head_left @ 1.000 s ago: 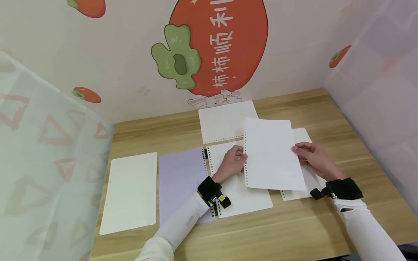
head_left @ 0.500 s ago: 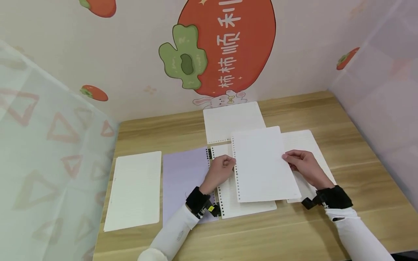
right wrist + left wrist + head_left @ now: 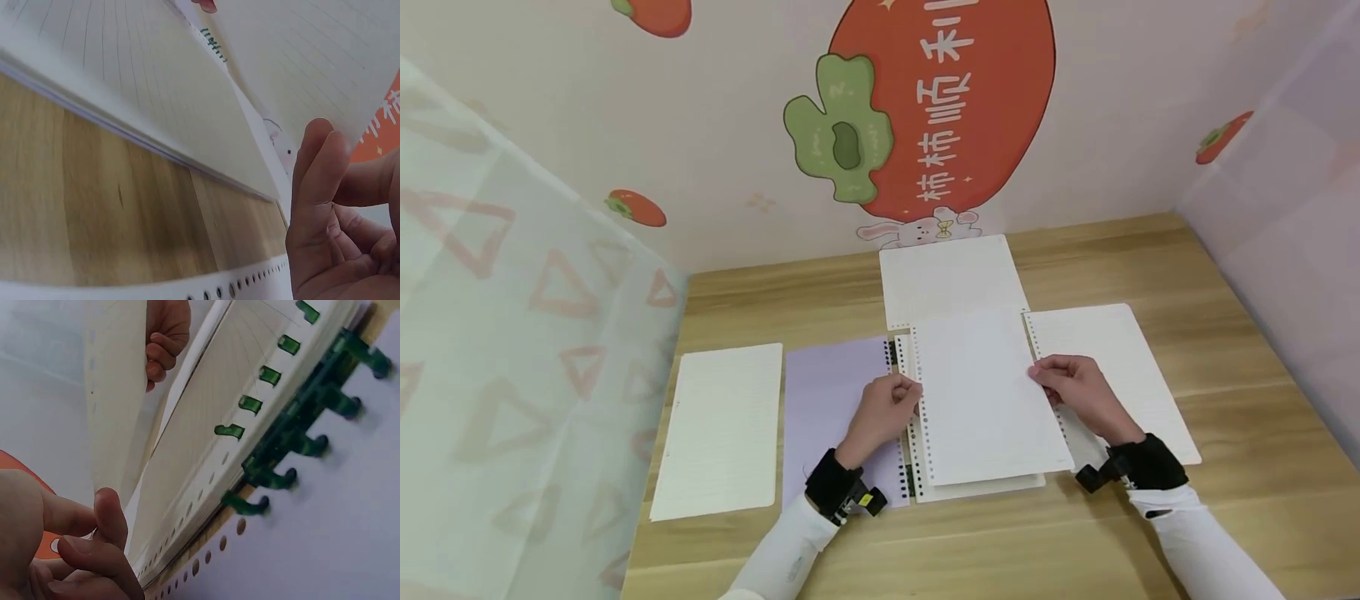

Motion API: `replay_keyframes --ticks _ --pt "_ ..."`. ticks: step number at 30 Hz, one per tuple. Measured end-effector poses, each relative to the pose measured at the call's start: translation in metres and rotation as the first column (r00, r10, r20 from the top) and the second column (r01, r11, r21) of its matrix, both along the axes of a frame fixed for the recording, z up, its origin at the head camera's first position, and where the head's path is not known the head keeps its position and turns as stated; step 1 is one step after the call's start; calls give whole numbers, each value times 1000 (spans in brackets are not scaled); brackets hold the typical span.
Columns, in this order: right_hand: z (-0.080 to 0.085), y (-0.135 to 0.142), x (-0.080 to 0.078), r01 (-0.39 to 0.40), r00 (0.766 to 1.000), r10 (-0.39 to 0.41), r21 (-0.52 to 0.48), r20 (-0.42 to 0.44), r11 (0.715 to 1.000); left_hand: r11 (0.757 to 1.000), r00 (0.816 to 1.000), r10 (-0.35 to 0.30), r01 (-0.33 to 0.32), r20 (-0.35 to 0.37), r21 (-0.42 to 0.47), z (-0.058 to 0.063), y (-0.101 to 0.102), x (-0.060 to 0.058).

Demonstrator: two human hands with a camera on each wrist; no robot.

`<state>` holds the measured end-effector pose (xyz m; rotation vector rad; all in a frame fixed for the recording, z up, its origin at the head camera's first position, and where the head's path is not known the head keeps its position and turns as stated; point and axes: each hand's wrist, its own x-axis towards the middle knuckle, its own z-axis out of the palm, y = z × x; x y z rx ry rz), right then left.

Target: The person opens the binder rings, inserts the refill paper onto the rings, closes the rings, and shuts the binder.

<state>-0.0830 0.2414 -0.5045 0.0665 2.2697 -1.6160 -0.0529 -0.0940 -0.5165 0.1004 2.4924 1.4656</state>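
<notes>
A white loose-leaf sheet (image 3: 988,400), punched with holes along its left edge, is held up above the paper stack (image 3: 981,493) of a ring binder. My left hand (image 3: 880,412) pinches its punched edge between thumb and finger. On the opposite edge, my right hand (image 3: 1078,392) pinches it the same way. The binder's green rings (image 3: 290,434) stand open in the left wrist view, the upper halves passing through the stack's holes. Left of the rings lies the purple cover (image 3: 831,400), partly beneath my left forearm.
More lined paper (image 3: 722,429) lies at the left of the wooden table (image 3: 760,550). A sheet (image 3: 951,279) rests at the back by the wall, and a punched sheet (image 3: 1120,375) lies to the right, partly under my right hand.
Both hands have carried the held sheet left and toward the body, so it now covers most of the binder's stack. The right-hand sheet is more exposed. The camera view has shifted slightly.
</notes>
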Motion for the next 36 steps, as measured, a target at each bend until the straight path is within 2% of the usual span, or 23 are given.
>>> replay_keyframes --ticks 11,17,22,25,28,30,32,36 --pt "-9 -14 4 -27 1000 27 14 -7 1000 1000 1000 6 -5 -23 13 -2 -15 12" --pt "-7 -16 4 -22 1000 23 9 -8 1000 999 1000 11 -10 -27 44 -1 -18 14" --pt "-6 -19 2 -31 1000 31 -6 -3 1000 999 999 30 -30 -13 24 0 -22 14" --pt "-6 -22 1 -35 999 36 5 -5 999 998 997 45 -47 -63 -40 1 -24 12" --pt "-7 -23 -1 -39 999 39 21 -8 999 987 984 28 -55 -178 -148 2 -25 6" --pt "-7 -24 -1 -35 999 36 30 -3 999 972 968 -10 -49 -249 -229 3 -24 0" --pt "-8 -24 -1 -31 999 31 31 8 999 952 955 -71 -21 -288 -304 4 -23 -5" --pt "-8 -26 0 -25 999 24 29 23 999 902 945 -184 53 -272 -428 4 -22 -11"
